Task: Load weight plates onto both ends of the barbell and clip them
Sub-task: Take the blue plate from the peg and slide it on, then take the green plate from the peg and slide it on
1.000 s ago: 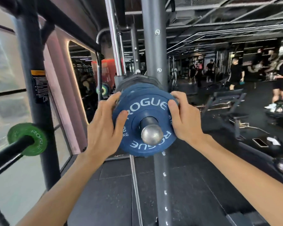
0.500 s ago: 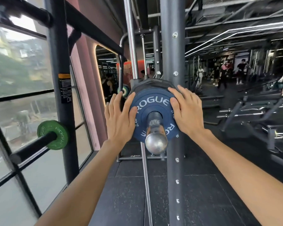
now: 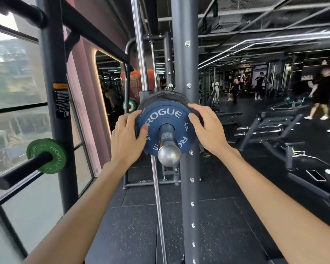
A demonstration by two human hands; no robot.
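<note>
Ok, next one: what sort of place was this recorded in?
Most likely a commercial gym: a blue Rogue weight plate sits on a barbell sleeve beside a steel rack upright, a green plate hangs on a storage peg, and weight benches stand beyond.

A blue ROGUE plate is sitting upright on the barbell sleeve, resting against a larger black plate behind it.

Daylit window left, dim gym right, wide-angle edge warping
</note>
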